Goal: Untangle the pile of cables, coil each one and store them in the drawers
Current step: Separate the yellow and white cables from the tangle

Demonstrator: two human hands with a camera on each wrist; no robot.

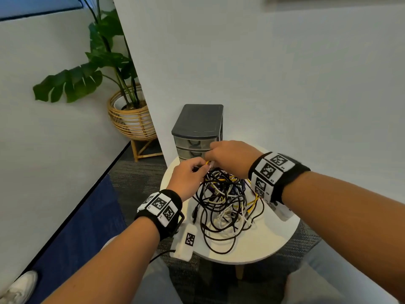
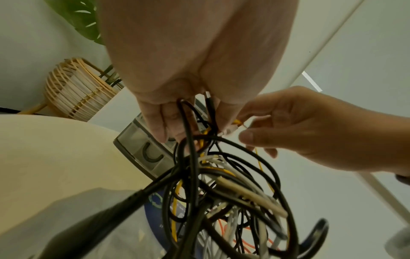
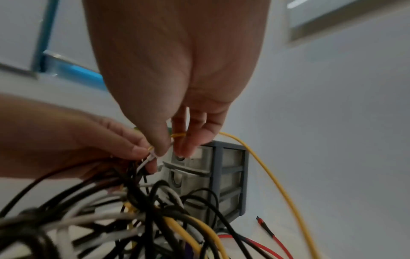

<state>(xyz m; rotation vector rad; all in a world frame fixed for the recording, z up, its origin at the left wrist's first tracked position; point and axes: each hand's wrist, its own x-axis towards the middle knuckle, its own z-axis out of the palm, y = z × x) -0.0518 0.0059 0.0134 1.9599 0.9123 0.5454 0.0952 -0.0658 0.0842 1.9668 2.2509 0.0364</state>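
Over the cable pile [image 1: 225,200] near the round table's [image 1: 282,235] back edge, the left hand [image 1: 188,175] grips black cables [image 2: 188,133] while the right hand [image 1: 232,156] pinches a yellow cable [image 3: 261,161].

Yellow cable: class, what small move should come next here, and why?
Probably draw the yellow cable up and out with the right hand, since its fingers pinch it while the left hand holds black cables of the pile.
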